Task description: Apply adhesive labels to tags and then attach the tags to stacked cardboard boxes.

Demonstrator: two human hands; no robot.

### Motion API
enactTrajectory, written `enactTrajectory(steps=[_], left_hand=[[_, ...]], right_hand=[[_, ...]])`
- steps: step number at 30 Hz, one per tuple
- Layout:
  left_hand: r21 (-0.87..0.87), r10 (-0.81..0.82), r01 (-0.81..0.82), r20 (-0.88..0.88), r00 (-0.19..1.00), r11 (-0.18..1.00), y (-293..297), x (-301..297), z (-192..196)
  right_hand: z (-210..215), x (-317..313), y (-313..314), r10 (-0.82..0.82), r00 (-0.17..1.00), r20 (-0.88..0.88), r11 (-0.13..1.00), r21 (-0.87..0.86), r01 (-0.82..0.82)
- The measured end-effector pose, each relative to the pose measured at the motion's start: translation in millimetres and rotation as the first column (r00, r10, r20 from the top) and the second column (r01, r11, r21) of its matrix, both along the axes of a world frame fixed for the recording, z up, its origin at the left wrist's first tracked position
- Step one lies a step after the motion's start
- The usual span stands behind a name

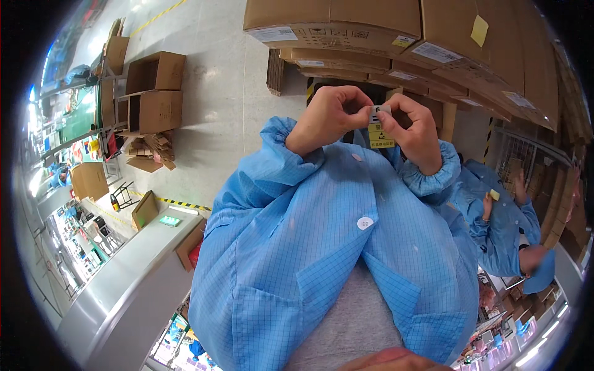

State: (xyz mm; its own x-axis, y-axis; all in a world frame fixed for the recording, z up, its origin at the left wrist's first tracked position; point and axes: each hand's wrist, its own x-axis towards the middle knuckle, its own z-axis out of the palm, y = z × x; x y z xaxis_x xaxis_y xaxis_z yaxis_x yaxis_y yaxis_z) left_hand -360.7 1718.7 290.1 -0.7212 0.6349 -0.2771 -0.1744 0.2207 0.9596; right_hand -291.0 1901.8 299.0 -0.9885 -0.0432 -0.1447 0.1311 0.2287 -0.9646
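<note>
My left hand [329,119] and my right hand [416,131] are raised in front of my chest. Between their thumbs and fingers they pinch a small label [381,137], white at its upper end and yellow with black print below. The left fingertips grip its upper left edge, while my right thumb presses on the upper right side. The label's yellow end hangs free below the fingers. Both arms are in blue gridded sleeves with gathered cuffs.
Large sealed cartons [371,21] are stacked just beyond my hands. A co-worker in blue [495,216] stands at the right, holding a small pale yellow piece. Opened cartons [154,111] and flattened cardboard [148,153] sit at the left, near a grey metal cabinet [133,290].
</note>
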Motion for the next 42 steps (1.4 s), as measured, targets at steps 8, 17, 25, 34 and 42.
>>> enactTrajectory(steps=[8,17,25,34,42], left_hand=[[0.234,-0.011,-0.012,0.100,0.995,0.972,-7,-9,-11],[0.252,-0.088,0.038,0.188,0.978,0.967,-7,-11,-16],[0.358,-0.130,0.041,0.231,0.964,0.933,-11,-13,-29],[0.309,-0.108,0.025,0.255,0.961,0.951,-8,-11,-27],[0.261,-0.128,0.059,0.258,0.958,0.963,-2,-16,-28]], right_hand=[[-7,5,7,-0.024,0.999,0.040,0.997,-0.065,0.027],[-8,4,4,-0.030,0.999,0.026,0.993,-0.112,0.033],[-9,2,4,0.023,0.999,0.030,0.988,-0.154,-0.018],[-9,-9,-7,-0.096,0.922,-0.374,0.974,0.157,0.165],[-9,-17,10,0.317,0.721,-0.616,0.804,0.578,0.141]])
